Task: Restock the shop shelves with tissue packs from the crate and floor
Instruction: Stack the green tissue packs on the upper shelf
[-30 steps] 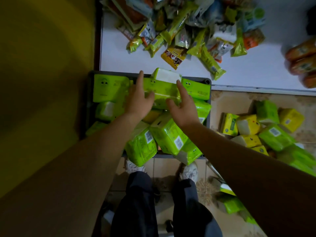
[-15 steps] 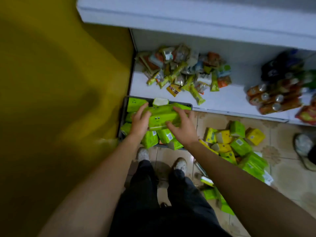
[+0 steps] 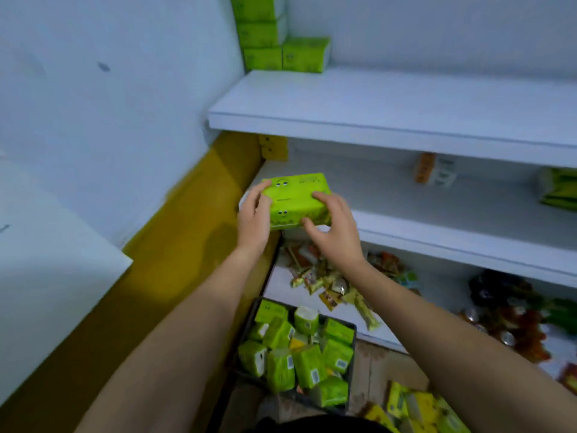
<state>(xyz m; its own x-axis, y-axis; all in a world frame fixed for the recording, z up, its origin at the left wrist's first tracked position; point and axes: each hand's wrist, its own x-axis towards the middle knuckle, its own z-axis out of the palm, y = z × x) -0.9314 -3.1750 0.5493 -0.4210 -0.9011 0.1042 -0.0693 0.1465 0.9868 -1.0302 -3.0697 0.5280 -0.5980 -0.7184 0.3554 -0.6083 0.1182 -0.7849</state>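
Note:
Two stacked green tissue packs [image 3: 295,198] are held between my hands in front of the left end of the middle shelf [image 3: 437,232]. My left hand [image 3: 254,218] grips their left end and my right hand [image 3: 335,228] grips the right end. Below, a dark crate [image 3: 246,323] on the floor holds several green tissue packs [image 3: 299,354]. More green and yellow packs [image 3: 415,407] lie on the floor at the lower right. Green tissue packs [image 3: 281,39] are stacked at the left end of the top shelf [image 3: 390,101].
The bottom shelf carries a heap of snack packets [image 3: 331,279] and bottles [image 3: 512,314]. On the middle shelf there is a small orange and white box [image 3: 434,168] and green packets [image 3: 559,189] at the right. A white and yellow wall [image 3: 125,151] stands on the left.
Both hands lifted the green packs out of the crate and raised them to the level of the middle shelf. The view tilted up from the crate to the shelves.

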